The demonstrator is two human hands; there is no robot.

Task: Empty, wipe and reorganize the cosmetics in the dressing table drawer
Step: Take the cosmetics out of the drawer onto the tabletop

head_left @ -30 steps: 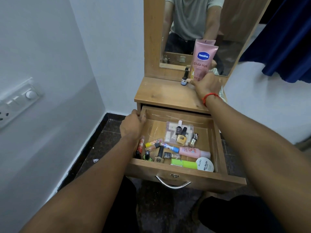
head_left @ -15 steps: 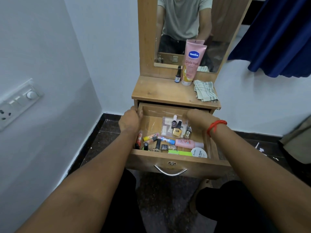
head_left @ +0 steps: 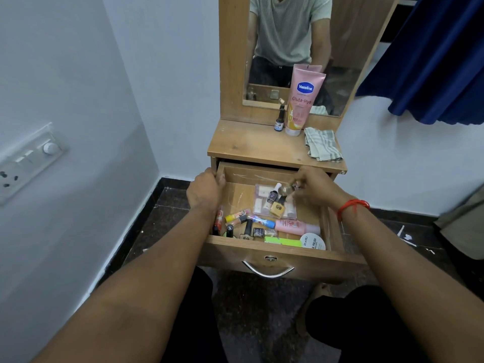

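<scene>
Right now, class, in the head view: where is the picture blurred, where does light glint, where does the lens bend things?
Head view: the silver item pinched by the right hand is smeared; pale glints streak the drawer at its back; the switch plate slants at the wide-angle edge; the Vaseline tube reads sharp.

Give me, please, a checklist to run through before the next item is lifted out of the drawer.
1. Right hand holds the small silvery bottle: ok, its fingers pinch it.
2. Left hand steadies the drawer: ok, it grips the left wall.
3. Bottle is free of the yellow nail polish beside it: cannot tell, they lie close.
4. Bottle cap is tight: cannot tell.
5. Bare space on the tabletop: ok, in front of the pink tube.
6. Cloth is ready for wiping: ok, it lies on the tabletop's right side.
</scene>
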